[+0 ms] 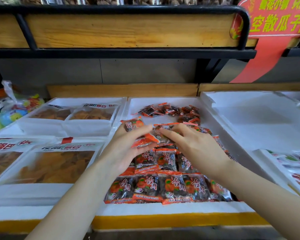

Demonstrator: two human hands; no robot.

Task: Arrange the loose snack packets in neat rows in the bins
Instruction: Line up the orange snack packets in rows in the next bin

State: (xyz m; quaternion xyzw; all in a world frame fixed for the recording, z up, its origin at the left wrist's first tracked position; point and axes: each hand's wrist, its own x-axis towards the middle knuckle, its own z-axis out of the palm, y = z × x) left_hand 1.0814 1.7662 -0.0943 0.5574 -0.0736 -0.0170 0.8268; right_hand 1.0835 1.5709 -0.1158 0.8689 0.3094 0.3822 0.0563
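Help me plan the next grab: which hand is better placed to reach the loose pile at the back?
Probably right: the right hand lies nearer the loose pile, fingers straight; the left hand grips a packet.

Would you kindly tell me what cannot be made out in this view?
Head view:
- Middle rows in the white foam bin: hidden under the left hand and right hand.
- The orange-and-dark plastic snack packet in the left grip: motion-blurred print.
- The red paper banner: cut by the top edge.

Shelf [163, 221]: low, yellow-edged, right before me.
On it: my middle bin [163, 209], left bins [24, 194], right bin [249, 108]; white foam, side by side.
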